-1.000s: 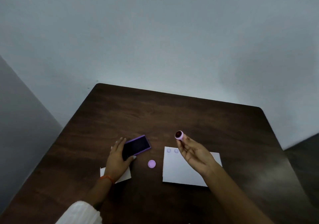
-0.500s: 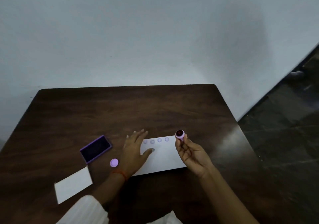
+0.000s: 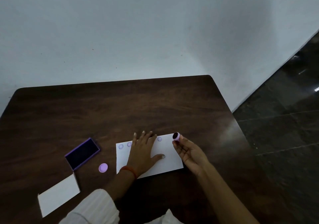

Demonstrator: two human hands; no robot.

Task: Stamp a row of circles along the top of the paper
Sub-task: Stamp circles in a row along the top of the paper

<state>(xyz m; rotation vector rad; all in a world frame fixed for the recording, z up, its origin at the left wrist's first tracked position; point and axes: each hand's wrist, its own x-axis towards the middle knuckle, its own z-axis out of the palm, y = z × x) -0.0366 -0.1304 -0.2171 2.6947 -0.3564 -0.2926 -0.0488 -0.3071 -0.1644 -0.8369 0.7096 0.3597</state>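
Left hand [image 3: 143, 152] lies flat and open on the paper [image 3: 170, 161], probably so it won't slide. Right hand [image 3: 190, 152] pinches the little purple stamp [image 3: 176, 136] over the paper's top right corner, inked face tilted up, next to the last circle [image 3: 159, 139].

Dark wooden table [image 3: 120, 106] against a pale wall, a few things on it.

A white paper [image 3: 169, 158] with purple circles along its top edge lies near the front. To its left sit a small lilac cap [image 3: 103, 168], an open purple ink pad [image 3: 82, 153], and a second white sheet [image 3: 58, 197] by the front-left edge.
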